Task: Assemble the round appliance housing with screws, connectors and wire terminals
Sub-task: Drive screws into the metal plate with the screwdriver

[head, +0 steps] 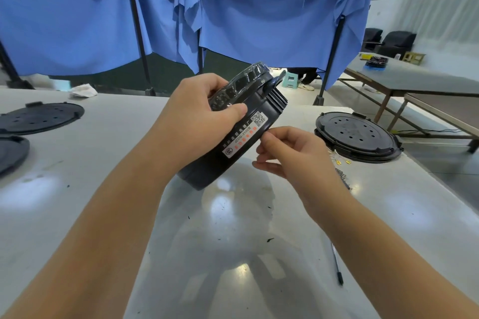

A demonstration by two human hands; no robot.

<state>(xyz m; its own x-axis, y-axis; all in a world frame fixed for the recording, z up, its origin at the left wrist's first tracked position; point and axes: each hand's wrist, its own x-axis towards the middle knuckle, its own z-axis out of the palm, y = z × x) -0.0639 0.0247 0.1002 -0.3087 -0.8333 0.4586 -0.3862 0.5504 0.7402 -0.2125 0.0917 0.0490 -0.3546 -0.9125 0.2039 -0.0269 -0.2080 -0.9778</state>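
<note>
1. Housing hangs tilted above the tabletop, label facing up, likely for access.
2. Left hand grips its rim, fingers curled.
3. Right hand fingers pinch at the label's edge; what they hold is unclear.

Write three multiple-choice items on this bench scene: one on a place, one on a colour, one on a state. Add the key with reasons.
1. Where does the pen lie?
A. on the table, near right
B. on the far bench
C. in the left hand

2. What colour is the hanging cloth?
A. green
B. blue
C. white

3. How is the round housing held?
A. flat on the table
B. lifted and tilted, gripped by the left hand
C. untouched

Key: 1 A, it lies on the white table. 2 B, blue drapes hang behind. 3 B, the fingers wrap its rim; the right hand touches its side.
</note>
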